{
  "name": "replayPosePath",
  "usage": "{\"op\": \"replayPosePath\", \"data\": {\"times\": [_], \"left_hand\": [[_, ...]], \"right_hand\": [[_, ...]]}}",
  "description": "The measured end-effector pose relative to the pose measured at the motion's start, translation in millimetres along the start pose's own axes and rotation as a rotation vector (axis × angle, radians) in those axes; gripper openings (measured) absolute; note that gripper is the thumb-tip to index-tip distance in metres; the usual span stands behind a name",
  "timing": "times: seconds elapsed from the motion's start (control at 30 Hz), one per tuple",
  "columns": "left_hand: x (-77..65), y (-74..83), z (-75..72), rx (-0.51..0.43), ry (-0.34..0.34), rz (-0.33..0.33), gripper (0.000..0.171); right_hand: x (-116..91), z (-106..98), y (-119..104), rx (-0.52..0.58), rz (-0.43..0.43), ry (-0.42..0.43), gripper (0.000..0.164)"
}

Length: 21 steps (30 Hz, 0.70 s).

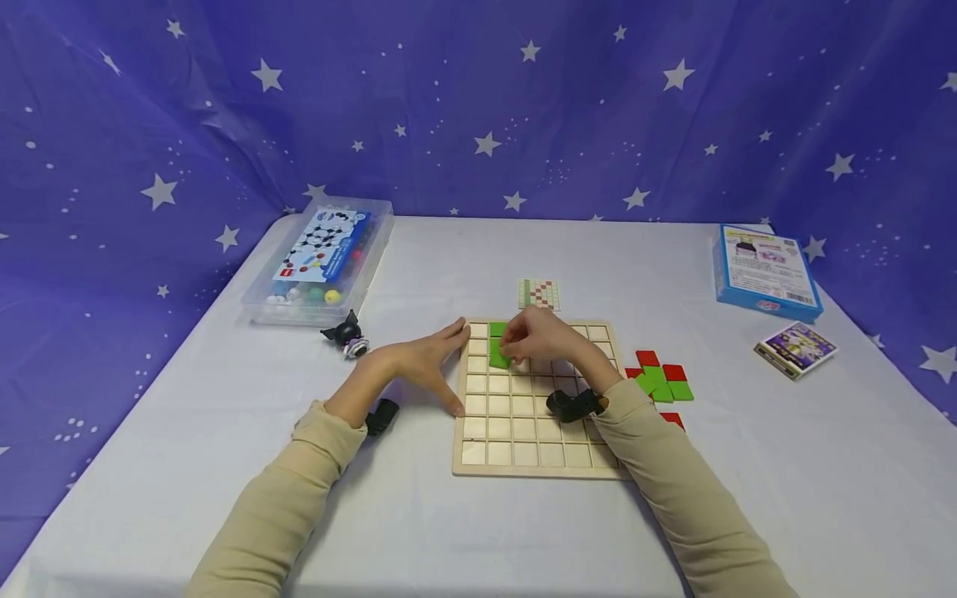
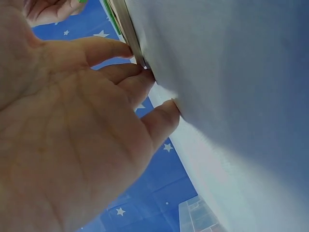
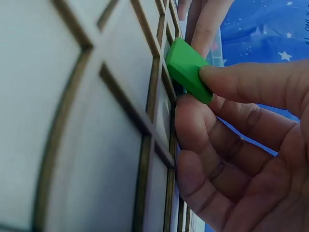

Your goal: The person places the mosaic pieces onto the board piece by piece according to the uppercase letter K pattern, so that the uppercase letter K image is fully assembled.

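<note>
A wooden grid board (image 1: 512,474) lies on the white table. My right hand (image 1: 546,334) is over its upper left part and pinches a green square tile (image 3: 188,70) between thumb and fingers. In the right wrist view that tile is tilted, one corner close to the grid bars, and the other fingertips rest at the grid. Green tiles (image 1: 498,330) sit in the second column near the top, partly hidden by the right hand. With fingers spread, my left hand (image 1: 428,365) touches the board's left edge, thumb lower down and fingers at the top corner.
Loose red and green tiles (image 1: 658,382) lie right of the board, some behind the right sleeve. Behind it is a pattern card (image 1: 538,292). A black figurine (image 1: 347,332) and clear plastic case (image 1: 321,257) stand left; a blue box (image 1: 768,270) and small box (image 1: 797,349) right.
</note>
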State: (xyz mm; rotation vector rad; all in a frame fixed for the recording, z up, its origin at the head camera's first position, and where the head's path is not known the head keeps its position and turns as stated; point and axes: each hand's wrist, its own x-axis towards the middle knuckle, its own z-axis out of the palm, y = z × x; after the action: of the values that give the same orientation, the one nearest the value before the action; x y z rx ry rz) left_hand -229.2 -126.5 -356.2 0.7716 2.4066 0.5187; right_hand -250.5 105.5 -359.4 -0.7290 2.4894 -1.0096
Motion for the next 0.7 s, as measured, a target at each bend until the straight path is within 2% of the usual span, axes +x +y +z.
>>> {"op": "replayPosePath", "data": {"times": [0.33, 0.5, 0.7], "left_hand": [[-5.8, 9.6, 4.4, 0.013, -0.002, -0.010, 0.125], [-12.6, 16.1, 11.1, 0.004, -0.010, -0.020, 0.127], [-19.2, 18.4, 15.8, 0.002, 0.014, -0.012, 0.126]], "right_hand": [[-3.9, 5.7, -5.4, -0.124, -0.051, 0.024, 0.012], [-5.4, 8.3, -4.2, -0.110, -0.026, 0.045, 0.011], [-6.8, 10.4, -4.2, -0.078, -0.014, 0.061, 0.009]]}}
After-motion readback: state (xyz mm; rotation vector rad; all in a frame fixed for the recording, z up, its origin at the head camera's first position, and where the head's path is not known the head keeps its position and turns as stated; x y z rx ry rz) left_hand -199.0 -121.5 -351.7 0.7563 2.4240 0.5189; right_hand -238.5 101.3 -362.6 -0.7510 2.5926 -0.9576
